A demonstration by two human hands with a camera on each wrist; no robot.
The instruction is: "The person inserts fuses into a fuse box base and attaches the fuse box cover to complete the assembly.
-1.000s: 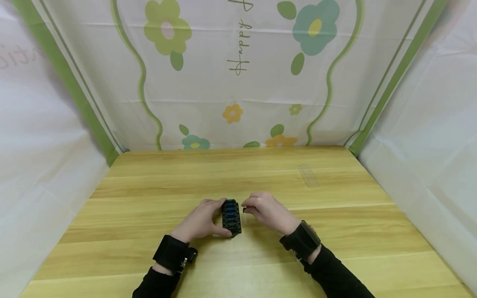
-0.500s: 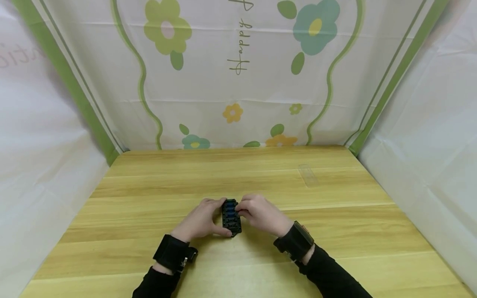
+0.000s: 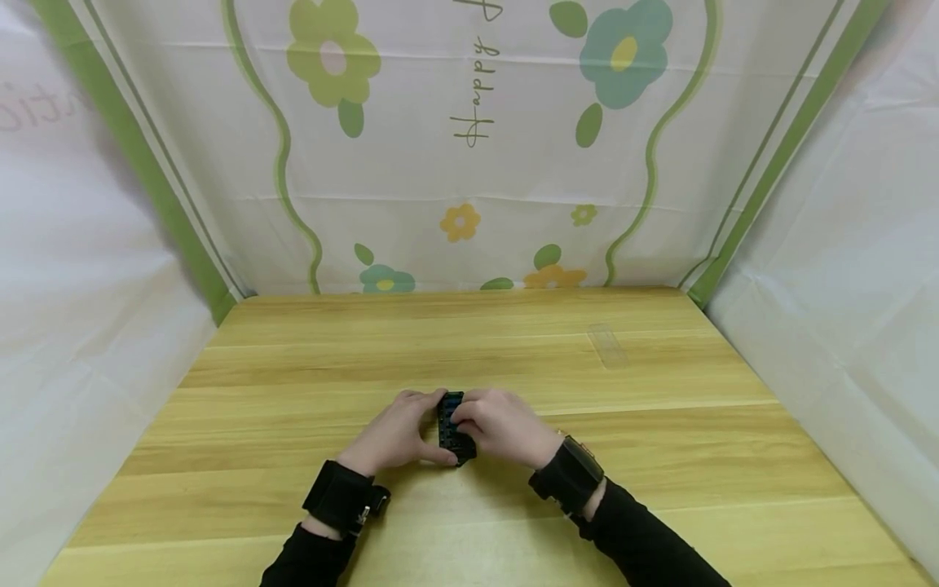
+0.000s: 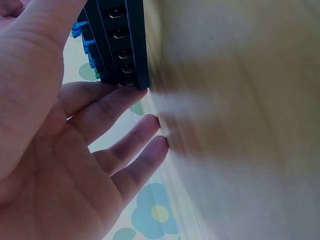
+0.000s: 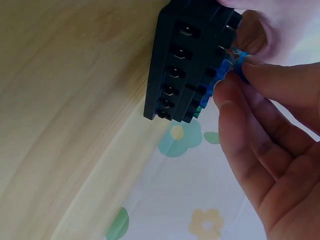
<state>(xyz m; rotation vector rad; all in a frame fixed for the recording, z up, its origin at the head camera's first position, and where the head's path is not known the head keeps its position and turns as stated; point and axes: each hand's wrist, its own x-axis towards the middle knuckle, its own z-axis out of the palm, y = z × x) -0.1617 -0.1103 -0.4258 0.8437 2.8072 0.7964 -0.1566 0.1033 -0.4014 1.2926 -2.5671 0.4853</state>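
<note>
Block (image 5: 182, 65) between left hand (image 3: 392, 434), gripping ends, and right hand (image 3: 508, 428), pinching blue piece (image 5: 240, 65).

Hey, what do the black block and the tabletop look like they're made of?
Black block: probably moulded plastic, fairly matte, judging by its uniform colour and repeated slots. Tabletop: wood or wood-look laminate, smooth, faintly shiny; grain shows, but I can't tell which.

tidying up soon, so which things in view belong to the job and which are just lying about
In the job:
black slotted block, held by left hand
small blue piece, pinched by right hand

Lying about:
clear strip on table, perhaps related
</note>
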